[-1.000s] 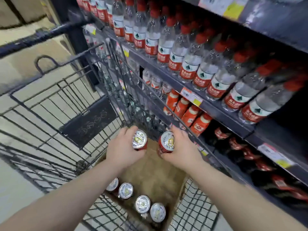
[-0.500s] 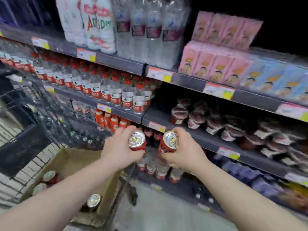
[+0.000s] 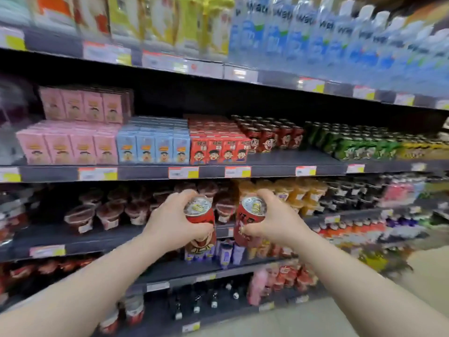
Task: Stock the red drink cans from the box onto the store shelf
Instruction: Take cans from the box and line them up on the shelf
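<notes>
1. Left hand [image 3: 173,221] is wrapped tight around a red aluminium drink can with a silver pull-tab lid and a cartoon face on the side [image 3: 200,223]; fingers curl over the top rim, thumb pressed on the front.
2. Right hand [image 3: 274,221] has the same kind of grip on a second red drink can with a silver lid [image 3: 250,220], which tilts a bit to the left.
3. Both cans are up in the air side by side, close but not touching, in front of the dark grey metal store shelf [image 3: 272,164].
4. The shelf row of matching red cartoon-face cans [image 3: 272,137] sits above the hands, slightly to the right, with bare shelf in front of it.
5. Left of that row: red cartoon drink cartons [image 3: 220,150], then blue cartons [image 3: 153,148], then pink cartons [image 3: 66,148]. Green cans [image 3: 349,144] on the right.
6. Everything's pretty motion-blurred, so the price tags can't be read.
</notes>
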Motion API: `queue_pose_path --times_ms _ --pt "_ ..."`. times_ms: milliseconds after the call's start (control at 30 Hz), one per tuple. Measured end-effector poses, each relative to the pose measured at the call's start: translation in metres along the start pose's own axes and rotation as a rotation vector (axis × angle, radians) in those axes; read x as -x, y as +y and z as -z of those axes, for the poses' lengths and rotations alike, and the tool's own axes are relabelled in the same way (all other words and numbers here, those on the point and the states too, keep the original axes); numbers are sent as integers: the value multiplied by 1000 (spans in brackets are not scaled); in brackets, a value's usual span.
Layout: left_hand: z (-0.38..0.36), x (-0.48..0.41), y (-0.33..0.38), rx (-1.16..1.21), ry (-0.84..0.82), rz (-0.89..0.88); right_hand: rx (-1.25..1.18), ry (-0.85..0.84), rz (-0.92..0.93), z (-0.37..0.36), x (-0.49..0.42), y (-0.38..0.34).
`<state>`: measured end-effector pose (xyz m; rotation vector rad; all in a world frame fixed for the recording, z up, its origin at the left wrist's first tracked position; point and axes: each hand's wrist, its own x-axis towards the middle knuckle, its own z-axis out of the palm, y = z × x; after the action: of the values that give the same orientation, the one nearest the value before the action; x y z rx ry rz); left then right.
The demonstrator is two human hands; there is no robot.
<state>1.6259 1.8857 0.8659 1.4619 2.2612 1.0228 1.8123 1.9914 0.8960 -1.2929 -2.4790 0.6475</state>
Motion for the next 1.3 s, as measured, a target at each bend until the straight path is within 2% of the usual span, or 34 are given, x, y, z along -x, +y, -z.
queue_pose_path --times_ms 267,567,833,1067,1300 --pt "-50 -103 92 45 -60 -224 -20 152 -108 82 -35 75" --pt "-89 -238 160 71 -28 -338 45 229 -142 152 -155 138" --pt "-119 -300 164 51 -13 -247 79 193 -75 167 -280 184" --pt "-136 -316 168 90 213 -15 161 17 55 159 -395 204" --pt "-155 -324 188 0 355 150 209 -155 244 157 -443 212"
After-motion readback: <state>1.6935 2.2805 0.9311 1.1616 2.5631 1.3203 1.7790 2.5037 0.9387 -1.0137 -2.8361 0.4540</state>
